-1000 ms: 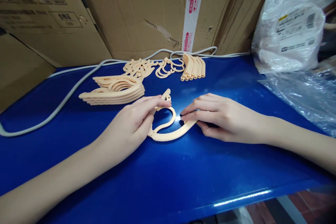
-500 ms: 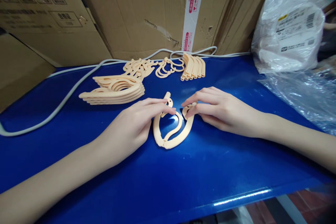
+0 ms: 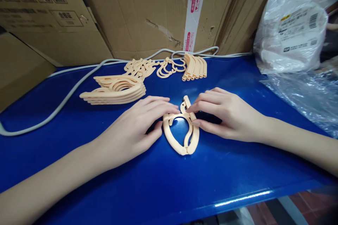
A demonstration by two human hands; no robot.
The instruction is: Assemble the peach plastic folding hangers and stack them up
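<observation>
A beige plastic folding hanger (image 3: 171, 137) lies folded into a closed loop on the blue table, its pointed end toward me. At its upper left, my left hand (image 3: 144, 123) has its fingertips over the top of the hanger, with the thumb by the outer edge. My right hand (image 3: 221, 112) grips the right arm of the hanger between fingers and thumb. The upper end of that arm sticks up past my right fingertips, beside a small rounded part with a hole. My fingers cover part of the upper joint.
Behind my left hand lies a stack of folded hanger pieces (image 3: 113, 95). Farther back are loose hook pieces (image 3: 141, 68) and a row of curved arm pieces (image 3: 194, 66). A white cable (image 3: 76, 89) runs along cardboard boxes (image 3: 148, 14). Plastic-wrapped goods (image 3: 293, 38) stand at right.
The hanger has shifted right and turned, and its arms sit closer together at the top. My left hand has followed it slightly right; my right fingers have closed in on the right arm.
</observation>
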